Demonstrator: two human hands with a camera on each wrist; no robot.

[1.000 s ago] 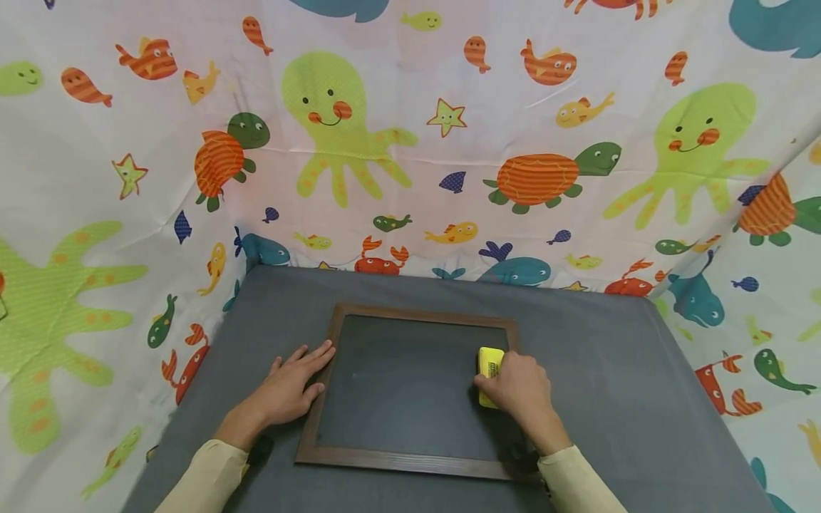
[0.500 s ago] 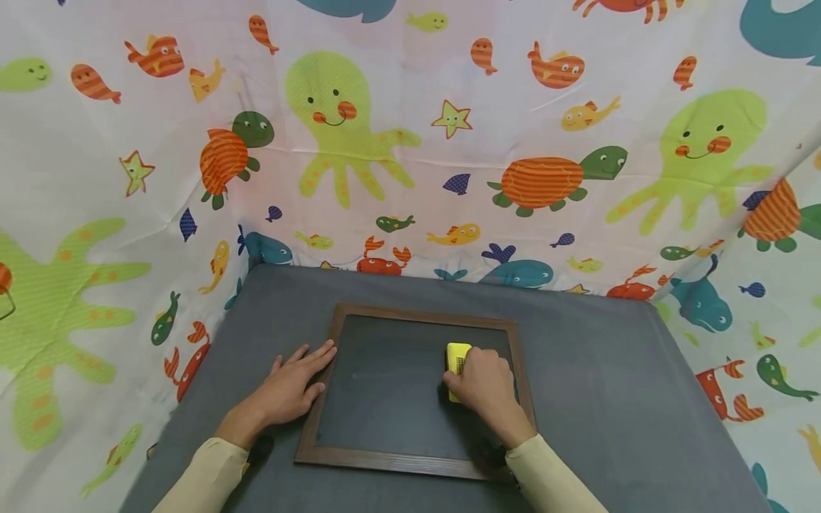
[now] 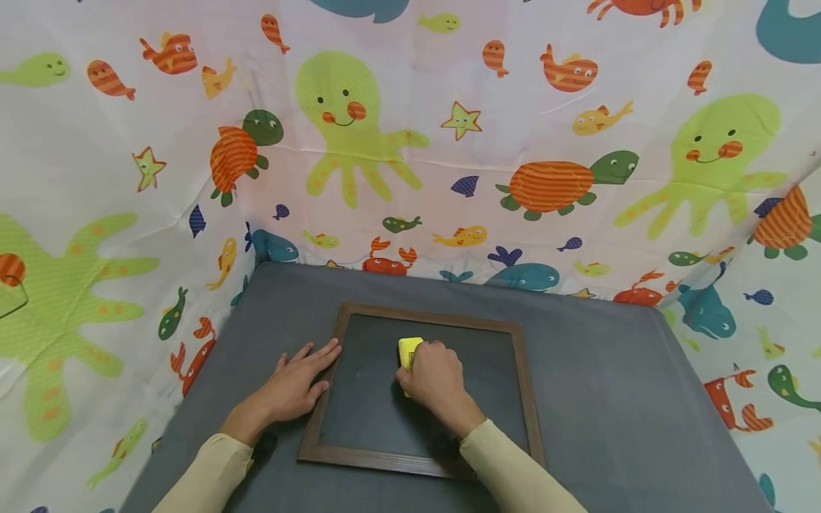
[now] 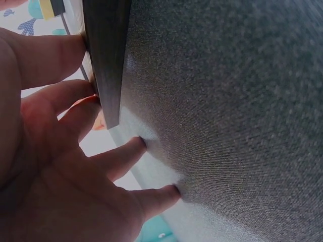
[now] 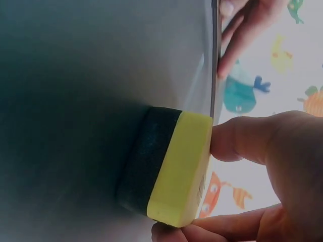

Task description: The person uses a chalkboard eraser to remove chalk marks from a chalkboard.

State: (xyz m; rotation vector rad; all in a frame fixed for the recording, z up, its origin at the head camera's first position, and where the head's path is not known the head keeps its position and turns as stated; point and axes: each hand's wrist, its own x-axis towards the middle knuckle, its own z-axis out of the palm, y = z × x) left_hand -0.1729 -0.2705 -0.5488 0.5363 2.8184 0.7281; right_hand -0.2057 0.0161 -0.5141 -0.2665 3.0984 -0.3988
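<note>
A chalkboard in a brown wooden frame lies flat on the grey cloth. My right hand grips a yellow board eraser between thumb and fingers, over the left-centre of the board. In the right wrist view the eraser has its black felt side against the dark surface. My left hand rests at the frame's left edge with fingers spread. The left wrist view shows the thumb and some fingers touching the wooden frame, while two other fingertips reach down to the cloth.
A grey cloth covers the table around the board. White curtain printed with sea animals hangs behind and along both sides, meeting the table's edges.
My right hand has slid the eraser leftward across the board, from near its right side to left of centre. My left hand stays at the frame; the head view has shifted slightly.
</note>
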